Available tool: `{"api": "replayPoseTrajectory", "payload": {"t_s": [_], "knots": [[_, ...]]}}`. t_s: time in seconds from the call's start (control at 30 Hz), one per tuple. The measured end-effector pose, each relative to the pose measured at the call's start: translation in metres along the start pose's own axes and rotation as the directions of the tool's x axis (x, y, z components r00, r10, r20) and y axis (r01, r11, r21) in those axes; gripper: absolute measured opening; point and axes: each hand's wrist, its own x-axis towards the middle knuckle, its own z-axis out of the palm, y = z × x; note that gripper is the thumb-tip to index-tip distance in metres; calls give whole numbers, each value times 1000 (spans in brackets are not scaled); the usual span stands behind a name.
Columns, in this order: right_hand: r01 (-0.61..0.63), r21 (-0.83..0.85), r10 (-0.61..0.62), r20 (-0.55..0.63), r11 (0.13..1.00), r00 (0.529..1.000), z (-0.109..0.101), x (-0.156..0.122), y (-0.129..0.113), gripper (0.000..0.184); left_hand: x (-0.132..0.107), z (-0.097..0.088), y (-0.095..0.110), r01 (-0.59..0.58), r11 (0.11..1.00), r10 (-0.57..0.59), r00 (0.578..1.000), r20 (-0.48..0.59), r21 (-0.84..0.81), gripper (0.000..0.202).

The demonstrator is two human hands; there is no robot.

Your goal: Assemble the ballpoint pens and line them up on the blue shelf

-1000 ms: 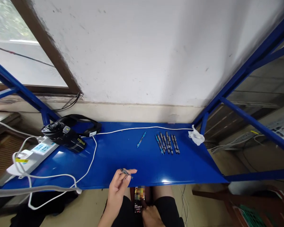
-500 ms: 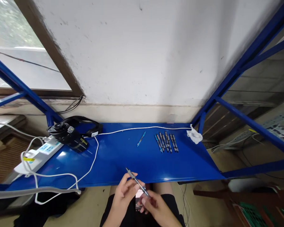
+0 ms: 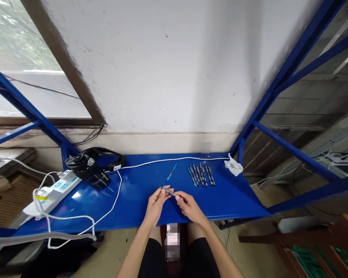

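Over the front middle of the blue shelf (image 3: 234, 197), both my hands pinch one dark pen (image 3: 170, 192). My left hand (image 3: 158, 202) grips its left end. My right hand (image 3: 188, 204) grips its right end. The pen lies almost level between them, just above the shelf. A single blue pen (image 3: 171, 172) lies farther back. To its right, several dark pens (image 3: 200, 175) lie side by side in a row.
A crumpled white cloth (image 3: 233, 166) sits at the back right corner. Black headphones on a black box (image 3: 91, 168) stand at the left, beside a white power strip (image 3: 53, 191). A white cable (image 3: 116, 197) crosses the shelf. A phone (image 3: 172, 239) rests on my lap.
Both hands rose from my lap to above the shelf with the pen. My right hand left the phone and took the pen's other end. The pen went from tilted to almost level.
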Motion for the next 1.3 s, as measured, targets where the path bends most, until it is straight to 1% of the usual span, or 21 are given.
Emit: {"api": "replayPoseTrajectory", "payload": {"t_s": [0.1,0.2,0.27,0.33,0.4,0.5,0.63,0.77,0.83,0.9,0.97,1.03,1.1,1.17,1.23,1.3], "knots": [[4,-14,-4,-30,1000,1000,1,0,6,62,-2,-4,-6,-9,1000,8,999,-52,-17,48],[9,-19,-10,-46,1000,999,0,-1,12,61,-4,-6,-8,-14,1000,15,999,-46,20,54],[4,-4,-5,-46,1000,999,-1,-1,14,61,-2,-6,-7,-10,1000,10,999,-46,-14,59],[-12,14,12,-36,1000,999,-3,1,13,62,0,-6,-4,-3,997,-1,999,-53,-83,59],[-28,23,28,-23,999,999,-5,2,12,63,2,-6,-2,6,991,-13,998,-55,-132,56],[-19,4,19,-15,1000,1000,-5,2,12,63,1,-6,-2,-10,989,0,998,-70,-144,47],[18,-28,-18,-11,999,1000,-4,1,13,62,-1,-5,-6,-38,994,21,987,-162,-104,45],[54,-44,-56,-33,998,998,-2,-1,11,56,-1,-4,-12,-37,999,29,956,-291,-20,50],[73,-57,-76,-54,996,996,-2,-2,10,52,-1,-4,-14,-49,999,52,945,-322,16,49],[78,-43,-81,-68,996,994,-2,-2,9,48,0,-4,-14,-93,994,105,945,-311,54,45],[76,-15,-76,-72,997,995,-2,-2,10,45,0,-4,-11,-137,988,150,957,-250,68,45],[77,-3,-76,-77,997,994,-2,-1,12,42,-1,-4,-8,-136,990,141,979,-149,40,54],[80,-1,-80,-85,997,993,-2,-1,14,41,-2,-4,-5,-91,996,92,994,-63,9,57],[89,-15,-90,-100,996,991,-2,0,15,42,-2,-4,-4,-63,998,64,997,-47,16,48],[97,-54,-103,-116,994,988,-1,0,16,44,-1,-4,-6,-73,996,76,995,-72,48,39],[96,-91,-106,-116,991,988,-1,0,17,49,0,-5,-9,-89,993,96,991,-90,74,35]]}}
